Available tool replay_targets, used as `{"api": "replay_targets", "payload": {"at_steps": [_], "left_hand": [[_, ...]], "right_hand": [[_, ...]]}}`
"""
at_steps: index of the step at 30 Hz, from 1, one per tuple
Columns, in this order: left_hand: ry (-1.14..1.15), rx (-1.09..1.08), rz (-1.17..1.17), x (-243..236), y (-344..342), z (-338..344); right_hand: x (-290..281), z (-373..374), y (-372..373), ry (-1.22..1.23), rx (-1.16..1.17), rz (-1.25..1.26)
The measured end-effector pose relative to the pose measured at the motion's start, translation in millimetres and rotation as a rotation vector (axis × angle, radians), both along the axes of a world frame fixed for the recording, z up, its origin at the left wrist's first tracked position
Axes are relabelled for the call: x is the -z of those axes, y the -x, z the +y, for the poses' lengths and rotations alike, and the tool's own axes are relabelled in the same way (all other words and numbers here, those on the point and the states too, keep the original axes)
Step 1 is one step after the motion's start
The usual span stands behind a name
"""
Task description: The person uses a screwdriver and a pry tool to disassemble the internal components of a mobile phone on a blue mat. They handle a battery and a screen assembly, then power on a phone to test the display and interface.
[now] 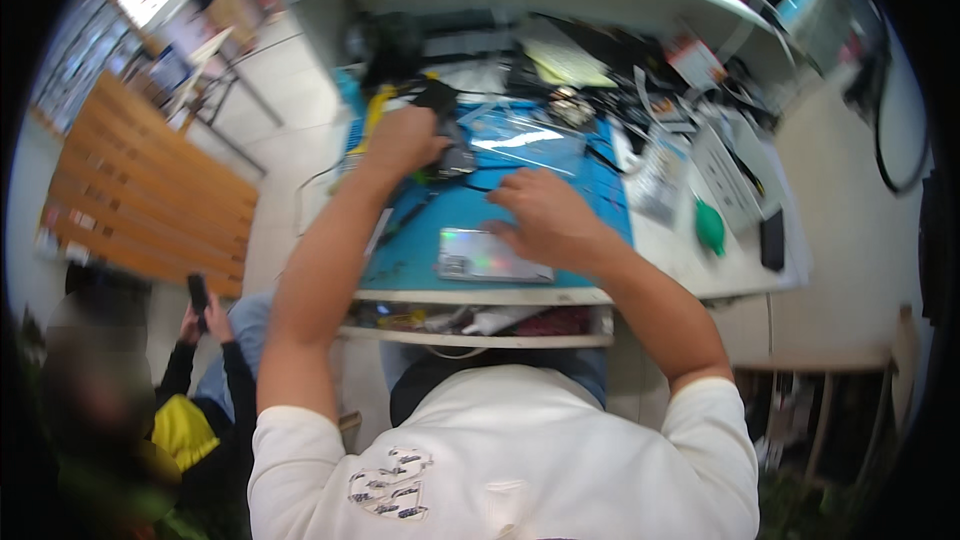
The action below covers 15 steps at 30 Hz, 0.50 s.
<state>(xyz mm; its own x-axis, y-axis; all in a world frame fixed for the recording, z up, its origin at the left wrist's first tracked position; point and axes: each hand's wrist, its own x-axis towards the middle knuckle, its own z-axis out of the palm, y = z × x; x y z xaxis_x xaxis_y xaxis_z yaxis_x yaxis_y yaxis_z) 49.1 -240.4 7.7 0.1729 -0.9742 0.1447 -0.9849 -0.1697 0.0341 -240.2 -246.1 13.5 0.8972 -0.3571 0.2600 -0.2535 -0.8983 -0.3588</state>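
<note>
Blue work mat (560, 175) covering the desk's middle, cluttered toward the far edge. Near the mat's front edge, a thin slab with an iridescent sheen, probably a phone or small tablet (478, 255), lying flat: likely light, stiff, slick and breakable, best pinched by its long edges. Right hand (545, 215) spread open, fingertips pressing its far edge. Left hand (402, 140) closed around a black tool (445, 130) near the mat's far-left corner. Clear plastic bag (525, 140) mid-mat. Green rubber blower (709, 225) off the mat's right edge. Red-and-white card (695, 60) at the far right.
</note>
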Motion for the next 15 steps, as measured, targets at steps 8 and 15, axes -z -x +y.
{"api": "replay_targets", "payload": {"at_steps": [8,15], "left_hand": [[-0.019,0.015,0.057,-13,-1,-7],[0.126,-0.015,0.355,-37,-22,-1]], "right_hand": [[5,70,61,-0.108,-0.089,-0.224],[15,66,100,-0.150,0.050,-0.306]]}}
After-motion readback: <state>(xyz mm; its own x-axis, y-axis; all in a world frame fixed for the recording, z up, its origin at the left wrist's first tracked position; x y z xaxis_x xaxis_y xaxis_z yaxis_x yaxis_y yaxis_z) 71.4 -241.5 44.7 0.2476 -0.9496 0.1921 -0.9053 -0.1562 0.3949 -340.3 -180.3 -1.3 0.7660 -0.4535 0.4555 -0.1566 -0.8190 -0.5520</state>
